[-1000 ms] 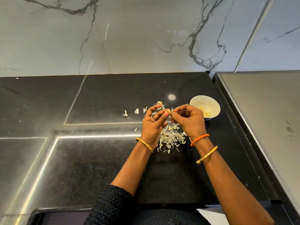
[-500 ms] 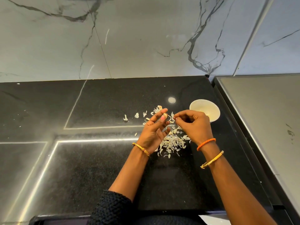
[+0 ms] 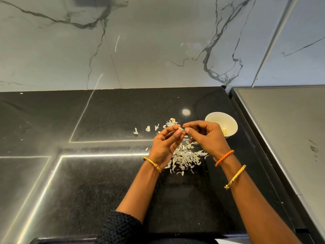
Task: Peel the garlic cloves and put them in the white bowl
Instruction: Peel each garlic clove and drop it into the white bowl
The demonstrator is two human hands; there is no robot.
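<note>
A small pale garlic clove [image 3: 180, 128] sits between the fingertips of both hands, above the black counter. My left hand [image 3: 165, 143] pinches it from the left with thumb and fingers. My right hand [image 3: 204, 135] pinches it from the right, its fingers curled. The white bowl [image 3: 228, 123] stands just behind my right hand, partly hidden by it, with a few peeled cloves [image 3: 224, 131] inside. A heap of papery garlic skins [image 3: 185, 156] lies on the counter under and between my wrists.
A few loose skins [image 3: 147, 128] lie scattered left of the hands. The black stone counter [image 3: 88, 173] meets a marble wall [image 3: 158, 41] at the back. A grey steel surface [image 3: 284, 129] adjoins the counter on the right, close to the bowl.
Half a second ago my right hand had pulled slightly away from the clove; now its fingertips are back on it. The view has tilted a little, so everything sits lower in the frame.
</note>
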